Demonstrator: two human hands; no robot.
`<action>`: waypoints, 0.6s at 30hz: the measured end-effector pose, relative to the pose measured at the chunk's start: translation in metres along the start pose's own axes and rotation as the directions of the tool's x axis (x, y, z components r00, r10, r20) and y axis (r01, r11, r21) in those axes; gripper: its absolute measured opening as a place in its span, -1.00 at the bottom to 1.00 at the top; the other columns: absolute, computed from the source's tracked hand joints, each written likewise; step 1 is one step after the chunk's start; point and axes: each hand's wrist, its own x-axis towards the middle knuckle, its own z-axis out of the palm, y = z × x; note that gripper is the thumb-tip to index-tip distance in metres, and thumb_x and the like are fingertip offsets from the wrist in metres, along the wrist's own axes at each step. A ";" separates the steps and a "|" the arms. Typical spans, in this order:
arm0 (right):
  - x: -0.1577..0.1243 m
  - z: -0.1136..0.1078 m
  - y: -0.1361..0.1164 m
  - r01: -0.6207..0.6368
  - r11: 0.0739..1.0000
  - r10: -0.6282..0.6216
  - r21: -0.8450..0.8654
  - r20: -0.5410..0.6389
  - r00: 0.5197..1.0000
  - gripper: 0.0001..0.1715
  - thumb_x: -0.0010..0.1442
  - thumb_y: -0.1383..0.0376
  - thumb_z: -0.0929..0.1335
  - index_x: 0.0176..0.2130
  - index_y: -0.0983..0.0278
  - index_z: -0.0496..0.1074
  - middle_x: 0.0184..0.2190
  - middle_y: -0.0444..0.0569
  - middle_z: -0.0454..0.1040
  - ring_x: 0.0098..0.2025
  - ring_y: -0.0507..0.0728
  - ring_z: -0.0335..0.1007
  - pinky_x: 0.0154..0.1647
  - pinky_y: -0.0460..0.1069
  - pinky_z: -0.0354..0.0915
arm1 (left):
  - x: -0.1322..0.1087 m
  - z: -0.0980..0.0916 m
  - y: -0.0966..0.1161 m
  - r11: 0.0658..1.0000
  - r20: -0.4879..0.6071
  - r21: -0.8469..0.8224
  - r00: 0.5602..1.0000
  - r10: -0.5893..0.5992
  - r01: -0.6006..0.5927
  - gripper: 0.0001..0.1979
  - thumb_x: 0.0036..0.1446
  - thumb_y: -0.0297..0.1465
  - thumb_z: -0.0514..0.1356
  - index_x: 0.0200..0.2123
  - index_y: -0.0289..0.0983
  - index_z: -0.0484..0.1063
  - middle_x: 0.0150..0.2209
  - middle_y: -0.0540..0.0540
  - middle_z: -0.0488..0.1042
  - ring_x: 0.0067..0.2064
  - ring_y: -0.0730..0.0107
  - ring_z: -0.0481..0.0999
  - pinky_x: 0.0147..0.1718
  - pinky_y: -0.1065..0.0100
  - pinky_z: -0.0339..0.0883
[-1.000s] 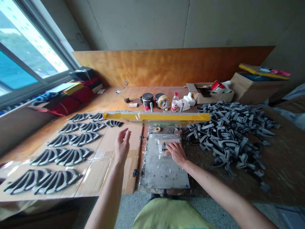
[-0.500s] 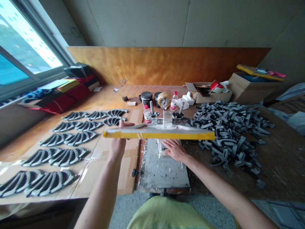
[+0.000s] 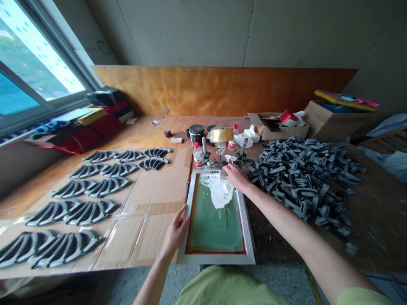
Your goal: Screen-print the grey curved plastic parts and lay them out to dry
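A screen printing frame with a metal border and green mesh lies lowered in front of me on the bench. White ink is smeared on the upper part of the mesh. My left hand grips the frame's left side, thumb near the top edge. At the frame's far end, the fingers of my right hand close on the right end of a white-smeared squeegee; its blade is hard to make out. Behind the frame stands a clamp with upright posts, and a tape-wrapped block sits above it.
Grey curved parts lie in rows on cardboard at left. A heap of similar grey pieces covers the right side. Red-capped bottles, a black tub and an open carton stand at the back.
The frame has swung down from raised, edge-on, to flat. My left hand came down with it toward me; my right hand moved from beneath it to its far end. The tape-wrapped block has tilted.
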 end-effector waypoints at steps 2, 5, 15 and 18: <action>0.003 0.000 -0.003 -0.052 0.998 0.054 -0.022 0.130 0.990 -0.75 0.16 0.31 0.39 -0.11 0.27 0.48 -0.20 0.05 0.54 -0.10 0.18 0.42 -0.10 -0.02 0.30 | 0.001 0.001 -0.004 1.000 0.005 -0.012 1.000 -0.002 0.002 -0.14 -0.08 0.13 0.21 0.21 -0.26 0.34 -0.57 0.11 0.26 -0.54 0.44 0.29 -0.54 0.41 0.20; -0.001 0.000 0.001 -0.137 0.988 0.147 -0.071 0.154 0.977 -0.77 0.17 0.19 0.38 -0.18 0.25 0.51 -0.26 0.04 0.56 -0.20 0.17 0.45 -0.20 -0.03 0.28 | 0.001 0.000 -0.007 1.000 0.001 -0.017 1.000 0.000 0.000 -0.19 -0.05 0.10 0.21 0.20 -0.24 0.36 -0.56 0.11 0.23 -0.52 0.44 0.28 -0.53 0.41 0.20; -0.037 0.028 -0.016 0.202 0.979 -0.200 -0.001 0.105 0.974 -0.78 0.11 0.50 0.28 -0.31 0.28 0.47 -0.30 0.03 0.52 -0.15 0.17 0.35 -0.17 -0.01 0.23 | -0.003 0.000 -0.009 0.998 0.019 -0.060 1.000 -0.025 0.026 -0.21 -0.01 0.06 0.23 0.21 -0.25 0.34 -0.52 0.07 0.30 -0.48 0.41 0.33 -0.49 0.39 0.25; -0.057 0.022 -0.009 0.370 0.927 -0.374 0.061 0.127 0.919 -0.73 0.08 0.55 0.27 -0.29 0.29 0.47 -0.31 0.02 0.50 -0.16 0.16 0.34 -0.21 -0.02 0.23 | -0.004 -0.001 -0.007 0.996 0.033 -0.074 0.999 -0.039 0.041 -0.18 -0.03 0.08 0.24 0.23 -0.26 0.32 -0.49 0.05 0.35 -0.46 0.40 0.36 -0.46 0.39 0.27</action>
